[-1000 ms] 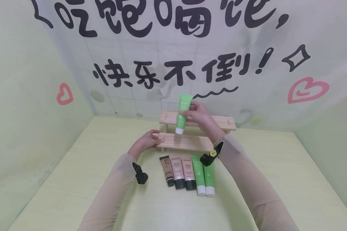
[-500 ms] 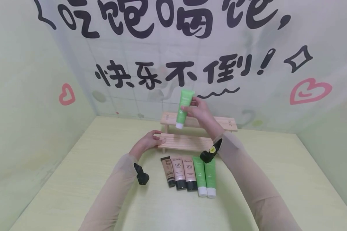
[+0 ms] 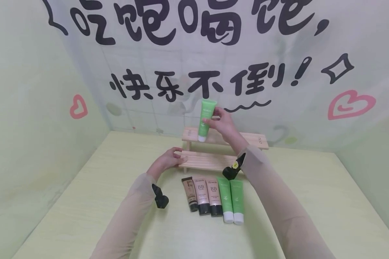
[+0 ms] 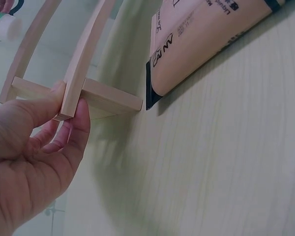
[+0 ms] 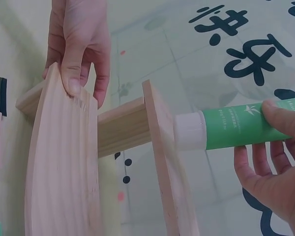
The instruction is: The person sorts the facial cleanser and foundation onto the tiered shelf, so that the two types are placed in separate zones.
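Note:
A two-step wooden rack (image 3: 210, 161) stands near the back wall. My left hand (image 3: 166, 160) pinches the left end of its lower board, thumb on top and fingers beneath, as the left wrist view (image 4: 44, 142) also shows. My right hand (image 3: 225, 126) grips a green squeeze tube (image 3: 206, 117) with its white cap (image 5: 191, 132) downward. The tube is nearly upright at the left part of the upper board (image 3: 251, 138). In the right wrist view the cap is right by that board's top face; whether it touches, I cannot tell.
In front of the rack several tubes lie in a row on the table (image 3: 123, 201): a brown one (image 3: 189, 194), two pink BB tubes (image 3: 202, 196) with black caps, and two green ones (image 3: 227, 199) with white caps. Behind the rack rises a printed wall (image 3: 168, 118).
The right hand has lifted the green tube slightly, up and back from the gap between the boards to the upper board. The left hand keeps its grip. The head view has shifted a little.

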`<action>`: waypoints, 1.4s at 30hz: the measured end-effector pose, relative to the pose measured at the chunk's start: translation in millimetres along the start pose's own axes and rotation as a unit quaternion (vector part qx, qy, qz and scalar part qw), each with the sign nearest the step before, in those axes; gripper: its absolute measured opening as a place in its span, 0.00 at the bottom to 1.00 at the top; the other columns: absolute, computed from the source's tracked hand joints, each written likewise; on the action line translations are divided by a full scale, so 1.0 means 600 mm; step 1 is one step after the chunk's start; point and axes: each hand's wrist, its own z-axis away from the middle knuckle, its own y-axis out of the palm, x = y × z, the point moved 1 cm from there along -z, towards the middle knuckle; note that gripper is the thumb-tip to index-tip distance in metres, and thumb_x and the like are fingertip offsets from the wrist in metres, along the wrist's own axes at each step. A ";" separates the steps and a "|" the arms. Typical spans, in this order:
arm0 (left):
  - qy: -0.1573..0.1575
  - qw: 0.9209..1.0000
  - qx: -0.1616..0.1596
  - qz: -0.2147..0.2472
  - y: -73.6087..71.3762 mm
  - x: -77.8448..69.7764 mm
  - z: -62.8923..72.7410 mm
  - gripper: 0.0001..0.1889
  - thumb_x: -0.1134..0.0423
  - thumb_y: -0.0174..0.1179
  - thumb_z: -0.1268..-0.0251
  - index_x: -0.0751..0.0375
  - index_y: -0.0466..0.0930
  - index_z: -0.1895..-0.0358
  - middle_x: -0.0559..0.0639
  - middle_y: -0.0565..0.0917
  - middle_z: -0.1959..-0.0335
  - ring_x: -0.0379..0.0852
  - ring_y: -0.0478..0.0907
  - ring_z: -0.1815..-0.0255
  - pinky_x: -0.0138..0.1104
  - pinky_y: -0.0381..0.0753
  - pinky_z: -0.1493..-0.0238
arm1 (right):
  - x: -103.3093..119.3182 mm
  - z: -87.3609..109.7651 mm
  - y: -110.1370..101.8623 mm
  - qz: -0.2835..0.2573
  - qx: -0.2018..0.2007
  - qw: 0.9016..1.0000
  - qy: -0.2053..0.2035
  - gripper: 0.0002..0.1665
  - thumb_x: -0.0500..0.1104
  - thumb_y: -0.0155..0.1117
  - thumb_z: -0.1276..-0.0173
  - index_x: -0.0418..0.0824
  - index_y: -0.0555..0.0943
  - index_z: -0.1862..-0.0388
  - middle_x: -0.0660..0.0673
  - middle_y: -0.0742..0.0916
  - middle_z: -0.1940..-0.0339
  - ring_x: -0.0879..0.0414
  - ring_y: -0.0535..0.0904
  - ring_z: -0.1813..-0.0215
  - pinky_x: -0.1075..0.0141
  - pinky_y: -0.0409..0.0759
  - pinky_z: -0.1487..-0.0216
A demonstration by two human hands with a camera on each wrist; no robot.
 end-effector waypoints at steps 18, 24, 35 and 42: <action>-0.010 1.000 -0.008 -0.007 0.007 0.003 0.002 0.31 0.63 0.59 0.39 0.59 0.58 0.34 0.63 0.70 0.43 0.52 0.76 0.51 0.35 0.79 0.53 | -0.020 -0.023 0.019 0.056 -0.012 0.997 -0.053 0.30 0.37 0.66 0.44 0.38 0.69 0.42 0.39 0.76 0.45 0.46 0.75 0.45 0.57 0.75 0.44; -0.013 1.000 -0.010 -0.014 0.006 0.004 -0.001 0.31 0.62 0.59 0.39 0.58 0.57 0.34 0.63 0.71 0.43 0.52 0.76 0.51 0.35 0.79 0.53 | -0.022 -0.027 0.023 0.070 -0.008 0.995 -0.076 0.30 0.36 0.66 0.44 0.36 0.69 0.42 0.38 0.76 0.45 0.44 0.75 0.45 0.57 0.75 0.43; -0.008 1.000 -0.012 -0.007 0.000 0.003 0.002 0.31 0.63 0.58 0.39 0.58 0.57 0.34 0.63 0.71 0.43 0.50 0.76 0.53 0.34 0.78 0.54 | -0.019 -0.029 0.026 0.082 0.018 0.993 -0.081 0.30 0.37 0.64 0.41 0.37 0.66 0.41 0.38 0.75 0.43 0.43 0.73 0.42 0.55 0.73 0.41; -0.007 1.000 -0.004 0.000 0.003 0.003 0.000 0.30 0.62 0.57 0.38 0.58 0.57 0.34 0.62 0.71 0.44 0.47 0.76 0.55 0.31 0.78 0.58 | -0.024 -0.028 0.024 0.083 0.019 0.994 -0.063 0.30 0.39 0.64 0.40 0.38 0.66 0.39 0.38 0.75 0.42 0.44 0.72 0.40 0.54 0.70 0.38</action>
